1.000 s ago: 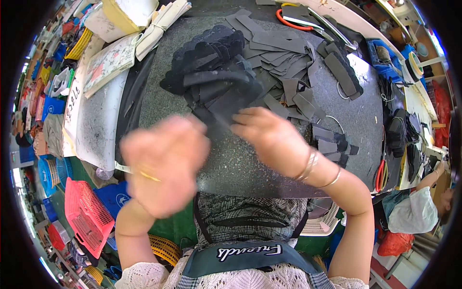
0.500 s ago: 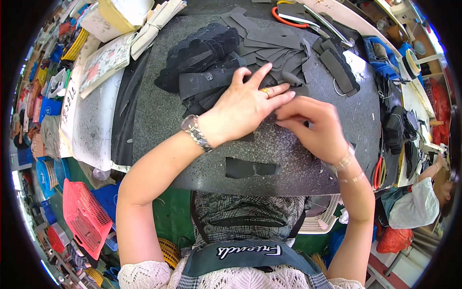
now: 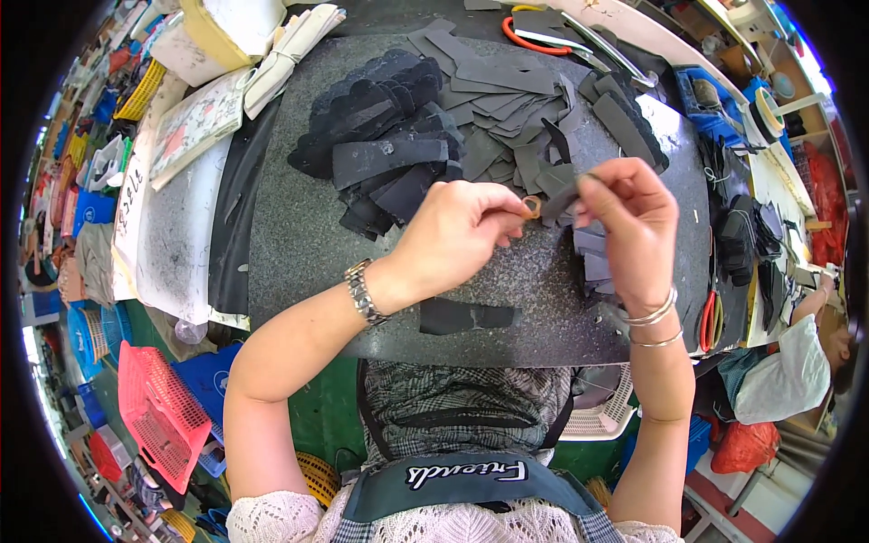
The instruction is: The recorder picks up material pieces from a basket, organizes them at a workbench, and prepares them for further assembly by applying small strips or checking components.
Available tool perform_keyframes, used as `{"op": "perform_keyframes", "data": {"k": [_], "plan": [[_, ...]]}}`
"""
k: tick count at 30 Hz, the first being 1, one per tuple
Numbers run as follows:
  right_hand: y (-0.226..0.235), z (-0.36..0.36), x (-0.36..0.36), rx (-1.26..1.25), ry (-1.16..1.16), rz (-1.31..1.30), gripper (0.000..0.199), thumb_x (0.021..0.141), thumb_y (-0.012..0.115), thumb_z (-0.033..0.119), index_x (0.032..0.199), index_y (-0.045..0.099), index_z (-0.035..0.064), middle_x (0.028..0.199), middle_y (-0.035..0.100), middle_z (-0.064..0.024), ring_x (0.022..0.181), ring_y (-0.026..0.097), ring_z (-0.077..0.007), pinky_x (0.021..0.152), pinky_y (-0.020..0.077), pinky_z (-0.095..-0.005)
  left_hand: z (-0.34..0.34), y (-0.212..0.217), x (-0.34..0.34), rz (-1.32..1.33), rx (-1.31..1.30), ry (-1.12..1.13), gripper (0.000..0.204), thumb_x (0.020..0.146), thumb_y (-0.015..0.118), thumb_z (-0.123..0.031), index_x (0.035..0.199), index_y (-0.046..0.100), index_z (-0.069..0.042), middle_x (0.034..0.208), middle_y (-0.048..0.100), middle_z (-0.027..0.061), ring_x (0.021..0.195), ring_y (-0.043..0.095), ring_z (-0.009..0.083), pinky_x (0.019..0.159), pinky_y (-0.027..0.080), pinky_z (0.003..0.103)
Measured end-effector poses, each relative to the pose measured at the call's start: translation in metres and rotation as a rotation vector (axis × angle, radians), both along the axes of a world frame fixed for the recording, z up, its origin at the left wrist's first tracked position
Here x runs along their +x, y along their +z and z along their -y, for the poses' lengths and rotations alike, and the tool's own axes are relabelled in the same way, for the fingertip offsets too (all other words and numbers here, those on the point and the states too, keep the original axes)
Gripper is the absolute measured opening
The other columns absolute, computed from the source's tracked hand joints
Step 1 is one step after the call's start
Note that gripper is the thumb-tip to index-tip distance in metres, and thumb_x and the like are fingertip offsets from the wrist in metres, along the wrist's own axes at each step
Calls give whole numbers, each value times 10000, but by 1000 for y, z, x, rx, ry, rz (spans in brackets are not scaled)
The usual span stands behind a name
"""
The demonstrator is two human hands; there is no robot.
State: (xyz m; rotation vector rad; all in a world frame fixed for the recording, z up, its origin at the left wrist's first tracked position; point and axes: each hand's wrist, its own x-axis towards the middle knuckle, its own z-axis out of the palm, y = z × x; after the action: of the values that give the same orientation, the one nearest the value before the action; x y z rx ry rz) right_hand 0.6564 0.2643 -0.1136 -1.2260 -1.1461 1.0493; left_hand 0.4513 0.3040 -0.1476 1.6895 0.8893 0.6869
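My left hand (image 3: 453, 231) is closed in a pinch above the dark speckled work board (image 3: 380, 335). A small tan loop (image 3: 531, 208) shows at its fingertips; what it is I cannot make out. Close beside it, my right hand (image 3: 634, 213) pinches a dark grey strip (image 3: 561, 197) between thumb and fingers. Beyond both hands lies a loose heap of flat dark grey pieces (image 3: 507, 81). To its left are stacked black scallop-edged pieces (image 3: 362, 118). More grey pieces (image 3: 593, 258) lie beneath my right hand, partly hidden by it.
One dark strip (image 3: 469, 316) lies near the board's front edge. Orange-handled scissors (image 3: 536, 42) rest at the back, and red-handled ones (image 3: 709, 319) at the right edge. Further dark pieces (image 3: 629, 127) lie at the far right. A pink basket (image 3: 161, 412) stands at lower left.
My left hand has gone from lying spread on the heap to a pinch nearer me. My right hand has risen slightly and moved right, now showing a grey strip. Pieces under it have come into sight.
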Motion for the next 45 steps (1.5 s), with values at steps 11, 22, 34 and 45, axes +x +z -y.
{"op": "perform_keyframes", "data": {"k": [11,22,34,45], "plan": [[6,53,8,-180,-65,11,93,930,639,-30,1015,653,-64,939,709,-108,782,714,-168,718,608,-276,37,15,-60,-294,874,75,492,652,704,7,1132,696,-103,922,607,30,935,514,274,817,422,413],[-23,70,-64,-626,279,-104,90,903,699,12,933,662,-63,795,703,-80,706,709,-123,632,605,-238,130,-19,-108,-624,999,17,413,664,762,-224,1077,748,-203,1062,575,-102,1022,398,182,911,276,410],[-4,72,-59,-64,376,1077,223,784,758,131,945,668,7,1084,701,-109,957,704,-246,773,585,-354,123,-7,-103,-691,956,-102,335,727,734,-203,1061,734,-175,1307,620,-76,1082,458,181,1036,240,461],[-14,86,-60,402,567,1069,378,833,642,138,1168,652,-37,1238,651,-185,1235,586,-337,1122,390,-495,124,4,-104,-720,872,-127,388,746,749,-196,1133,731,-180,1302,632,-88,1142,512,217,1031,249,502]]}}
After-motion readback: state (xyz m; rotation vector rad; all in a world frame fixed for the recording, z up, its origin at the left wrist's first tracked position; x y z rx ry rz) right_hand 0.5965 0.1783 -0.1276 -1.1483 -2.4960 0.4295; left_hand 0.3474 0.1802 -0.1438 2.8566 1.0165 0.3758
